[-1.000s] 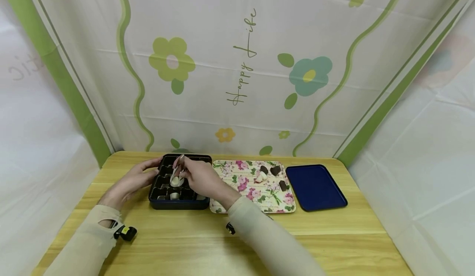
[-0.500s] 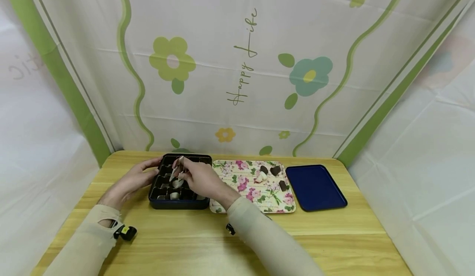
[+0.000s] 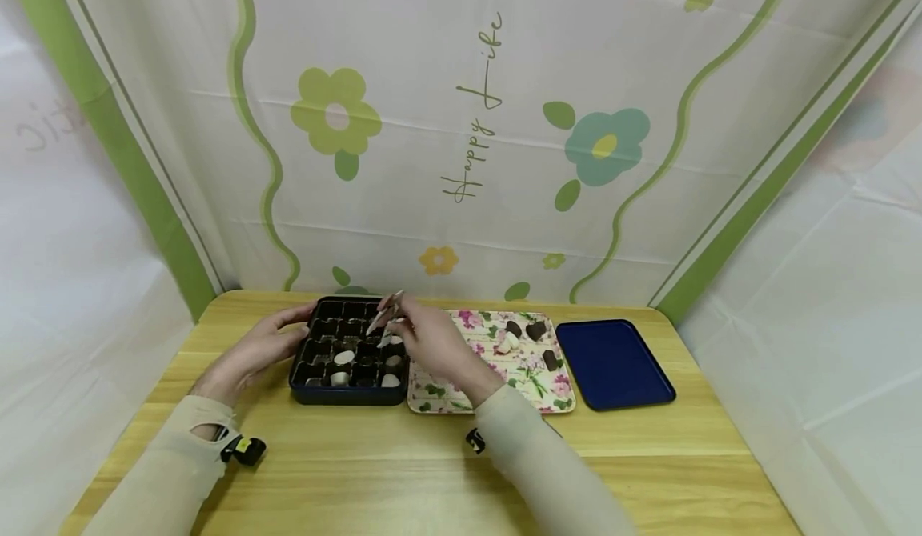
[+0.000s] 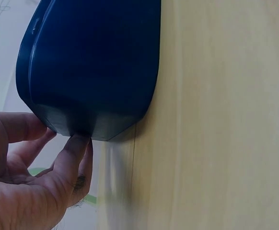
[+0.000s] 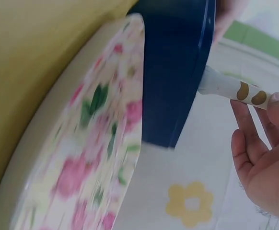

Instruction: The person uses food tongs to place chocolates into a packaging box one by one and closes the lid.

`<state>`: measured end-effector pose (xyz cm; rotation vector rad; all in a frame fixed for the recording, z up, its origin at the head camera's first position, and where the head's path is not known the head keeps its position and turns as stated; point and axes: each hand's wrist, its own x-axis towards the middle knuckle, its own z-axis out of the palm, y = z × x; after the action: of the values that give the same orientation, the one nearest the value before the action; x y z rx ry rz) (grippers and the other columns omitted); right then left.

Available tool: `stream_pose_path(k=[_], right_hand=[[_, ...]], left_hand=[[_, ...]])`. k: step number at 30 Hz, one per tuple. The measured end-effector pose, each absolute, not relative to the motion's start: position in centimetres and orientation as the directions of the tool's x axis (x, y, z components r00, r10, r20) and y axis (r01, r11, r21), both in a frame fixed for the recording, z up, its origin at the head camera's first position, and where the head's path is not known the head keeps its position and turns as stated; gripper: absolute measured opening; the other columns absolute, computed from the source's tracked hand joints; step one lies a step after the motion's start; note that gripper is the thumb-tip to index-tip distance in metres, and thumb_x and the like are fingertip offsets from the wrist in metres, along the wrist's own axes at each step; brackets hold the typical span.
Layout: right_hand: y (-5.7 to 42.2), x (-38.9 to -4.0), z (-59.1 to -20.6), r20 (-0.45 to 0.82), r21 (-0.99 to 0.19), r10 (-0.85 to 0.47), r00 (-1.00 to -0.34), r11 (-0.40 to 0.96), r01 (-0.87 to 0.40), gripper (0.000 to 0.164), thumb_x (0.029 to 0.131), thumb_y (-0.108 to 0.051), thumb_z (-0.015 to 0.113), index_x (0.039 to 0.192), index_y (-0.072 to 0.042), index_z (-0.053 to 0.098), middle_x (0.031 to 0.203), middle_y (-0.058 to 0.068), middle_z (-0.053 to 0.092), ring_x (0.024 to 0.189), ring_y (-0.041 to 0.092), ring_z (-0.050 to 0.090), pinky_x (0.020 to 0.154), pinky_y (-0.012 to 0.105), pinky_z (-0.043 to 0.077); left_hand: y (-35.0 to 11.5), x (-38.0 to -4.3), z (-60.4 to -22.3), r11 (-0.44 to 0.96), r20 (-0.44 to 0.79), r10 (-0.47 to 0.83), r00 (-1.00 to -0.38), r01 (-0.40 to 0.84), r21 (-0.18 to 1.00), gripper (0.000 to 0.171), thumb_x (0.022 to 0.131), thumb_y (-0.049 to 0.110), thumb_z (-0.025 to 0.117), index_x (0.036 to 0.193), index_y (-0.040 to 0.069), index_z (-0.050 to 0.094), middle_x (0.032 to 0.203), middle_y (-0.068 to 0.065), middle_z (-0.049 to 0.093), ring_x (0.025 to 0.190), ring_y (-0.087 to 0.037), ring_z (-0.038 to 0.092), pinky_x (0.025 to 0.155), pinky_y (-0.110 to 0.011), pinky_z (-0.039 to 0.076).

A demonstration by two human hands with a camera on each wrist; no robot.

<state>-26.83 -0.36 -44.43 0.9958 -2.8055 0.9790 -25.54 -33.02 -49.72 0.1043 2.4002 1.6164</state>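
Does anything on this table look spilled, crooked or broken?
Nothing stands out. The compartment box, floral tray and blue tray sit in a neat row; the chocolates lie inside box and tray, none spilled on the table.

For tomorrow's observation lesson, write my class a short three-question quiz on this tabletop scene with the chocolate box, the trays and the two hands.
1. True or false: the plain dark blue tray at the far right end of the wooden table holds three chocolates.
2. What does the right hand hold?
A. a spoon
B. pale patterned tongs
C. a cup
3. Fill in: the left hand rests against the ___ side of the dark compartmented chocolate box.

Key
1. False. It holds nothing; the dark and pale chocolates lie on the floral tray.
2. B
3. left
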Motion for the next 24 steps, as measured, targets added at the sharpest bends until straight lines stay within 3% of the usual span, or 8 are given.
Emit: stream_pose_path(k=[3, 6, 9, 16, 18, 22, 24], right_hand=[[1.5, -27.2, -44.4, 0.218, -0.571, -0.543, -0.811, 0.603, -0.557, 0.024, 0.111, -0.029, 0.054, 0.135, -0.027, 0.058, 0.120, -0.006, 0.077, 0.085, 0.014, 0.073, 0.060, 0.020, 0.055], [3.6, -27.7, -44.3, 0.229, -0.574, -0.513, -0.827, 0.615, -0.541, 0.028, 0.110, -0.028, 0.056, 0.138, -0.026, 0.059, 0.122, -0.006, 0.077, 0.096, 0.014, 0.075, 0.072, 0.021, 0.061], [6.1, -28.1, -44.3, 0.215, -0.605, -0.481, -0.850, 0.617, -0.503, 0.031, 0.110, -0.025, 0.057, 0.141, -0.025, 0.058, 0.124, -0.006, 0.075, 0.103, 0.015, 0.074, 0.080, 0.023, 0.062], [12.3, -28.6, -44.4, 0.191, -0.609, -0.418, -0.888, 0.659, -0.441, 0.028, 0.112, -0.025, 0.052, 0.140, -0.026, 0.055, 0.120, -0.008, 0.074, 0.090, 0.017, 0.073, 0.062, 0.029, 0.057], [13.8, -28.7, -44.5, 0.181, -0.602, -0.403, -0.897, 0.676, -0.425, 0.028, 0.112, -0.026, 0.052, 0.140, -0.028, 0.054, 0.120, -0.007, 0.073, 0.089, 0.018, 0.072, 0.062, 0.031, 0.057], [16.3, -28.7, -44.8, 0.160, -0.585, -0.378, -0.912, 0.708, -0.396, 0.028, 0.112, -0.027, 0.053, 0.140, -0.029, 0.054, 0.120, -0.006, 0.074, 0.102, 0.023, 0.075, 0.074, 0.030, 0.058], [17.3, -28.7, -45.0, 0.146, -0.563, -0.374, -0.916, 0.730, -0.388, 0.030, 0.111, -0.026, 0.055, 0.141, -0.028, 0.056, 0.120, -0.006, 0.075, 0.098, 0.026, 0.076, 0.070, 0.031, 0.056]], left_hand=[[-33.1, -25.6, -49.7, 0.384, -0.160, 0.197, -0.967, -0.074, 0.920, 0.060, 0.114, 0.018, 0.045, 0.169, 0.011, 0.023, 0.173, -0.029, 0.020, 0.145, -0.042, 0.048, 0.113, -0.047, 0.054], [-33.1, -25.7, -49.7, 0.374, -0.165, 0.189, -0.968, -0.085, 0.924, 0.060, 0.114, 0.018, 0.045, 0.169, 0.011, 0.024, 0.173, -0.027, 0.022, 0.137, -0.028, 0.056, 0.107, -0.035, 0.058], [-33.1, -25.7, -49.7, 0.369, -0.163, 0.192, -0.968, -0.083, 0.926, 0.060, 0.114, 0.018, 0.046, 0.169, 0.010, 0.024, 0.173, -0.028, 0.022, 0.132, -0.020, 0.059, 0.104, -0.030, 0.058], [-33.1, -25.6, -49.8, 0.369, -0.168, 0.195, -0.966, -0.086, 0.925, 0.061, 0.114, 0.016, 0.045, 0.170, 0.012, 0.023, 0.173, -0.028, 0.021, 0.141, -0.036, 0.053, 0.108, -0.037, 0.058], [-33.1, -25.6, -49.8, 0.363, -0.166, 0.197, -0.966, -0.085, 0.928, 0.061, 0.114, 0.016, 0.045, 0.170, 0.012, 0.022, 0.172, -0.028, 0.021, 0.141, -0.036, 0.053, 0.107, -0.035, 0.058], [-33.1, -25.6, -49.7, 0.359, -0.166, 0.201, -0.965, -0.085, 0.929, 0.061, 0.114, 0.015, 0.045, 0.170, 0.012, 0.022, 0.172, -0.028, 0.021, 0.139, -0.033, 0.055, 0.105, -0.031, 0.059], [-33.1, -25.6, -49.7, 0.359, -0.165, 0.201, -0.966, -0.084, 0.930, 0.060, 0.114, 0.016, 0.045, 0.170, 0.012, 0.022, 0.172, -0.028, 0.022, 0.139, -0.034, 0.054, 0.106, -0.033, 0.058]])
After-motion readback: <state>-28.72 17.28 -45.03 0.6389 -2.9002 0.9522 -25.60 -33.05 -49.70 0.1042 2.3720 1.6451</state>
